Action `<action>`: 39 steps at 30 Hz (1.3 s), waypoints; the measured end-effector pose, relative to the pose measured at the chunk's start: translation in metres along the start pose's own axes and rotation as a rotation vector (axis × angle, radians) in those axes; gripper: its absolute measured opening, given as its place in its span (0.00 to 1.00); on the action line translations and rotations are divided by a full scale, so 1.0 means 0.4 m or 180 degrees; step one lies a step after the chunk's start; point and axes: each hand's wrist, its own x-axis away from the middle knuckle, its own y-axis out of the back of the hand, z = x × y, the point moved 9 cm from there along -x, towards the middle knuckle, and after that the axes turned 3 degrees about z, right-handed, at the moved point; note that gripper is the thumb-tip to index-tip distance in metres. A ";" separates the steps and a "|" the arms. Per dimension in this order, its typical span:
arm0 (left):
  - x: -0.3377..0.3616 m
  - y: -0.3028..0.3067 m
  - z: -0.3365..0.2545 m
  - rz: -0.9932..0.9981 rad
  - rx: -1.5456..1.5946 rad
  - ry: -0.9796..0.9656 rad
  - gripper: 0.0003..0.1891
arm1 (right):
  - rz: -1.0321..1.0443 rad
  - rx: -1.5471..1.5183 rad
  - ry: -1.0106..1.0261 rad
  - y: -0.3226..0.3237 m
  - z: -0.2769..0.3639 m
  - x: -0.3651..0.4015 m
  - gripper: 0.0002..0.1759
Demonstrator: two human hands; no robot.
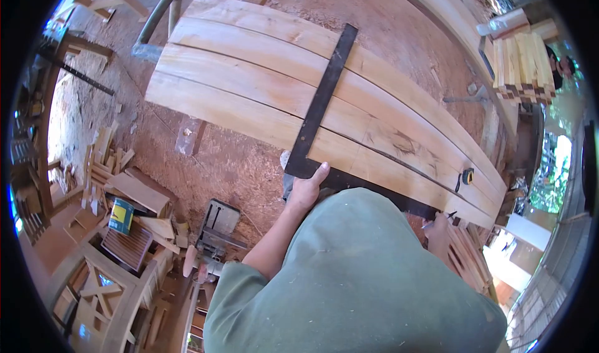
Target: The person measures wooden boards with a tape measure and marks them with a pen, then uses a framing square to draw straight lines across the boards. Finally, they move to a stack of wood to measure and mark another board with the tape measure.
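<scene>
A large black carpenter's square [326,94] lies across several pale wooden boards [237,72] set side by side. One arm crosses the boards; the other runs along their near edge. My left hand [306,192] is closed on the square near its corner, thumb on top and the other fingers mostly hidden. Near the far right end of the square, my right hand [437,226] is closed around a thin dark pen or pencil [450,216], partly hidden. A tape measure [467,176] rests on the boards just beyond my right hand.
A clamp-like metal tool [215,234] stands on the dirt floor to the left. Beyond it are wood offcuts [140,194], a green-and-yellow can [121,216] and a wooden frame [100,290]. Stacked wood strips [521,66] are at the upper right; more strips [465,253] lie below my right hand.
</scene>
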 end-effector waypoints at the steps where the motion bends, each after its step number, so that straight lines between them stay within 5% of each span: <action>1: 0.006 0.000 -0.009 -0.0062 -0.0256 0.0011 0.24 | 0.0042 0.0060 0.0028 -0.002 0.006 -0.017 0.14; 5: 0.018 0.006 -0.016 -0.0306 -0.0331 0.0326 0.24 | -0.0242 0.0549 -0.0128 0.028 -0.011 -0.043 0.15; 14: 0.013 0.018 -0.076 -0.0627 0.0338 -0.0369 0.23 | -0.0195 0.1844 0.0443 -0.027 0.052 0.054 0.22; 39: -0.014 0.053 -0.097 -0.0123 0.0091 -0.0304 0.24 | 0.0023 0.2057 0.0310 -0.026 0.049 0.013 0.21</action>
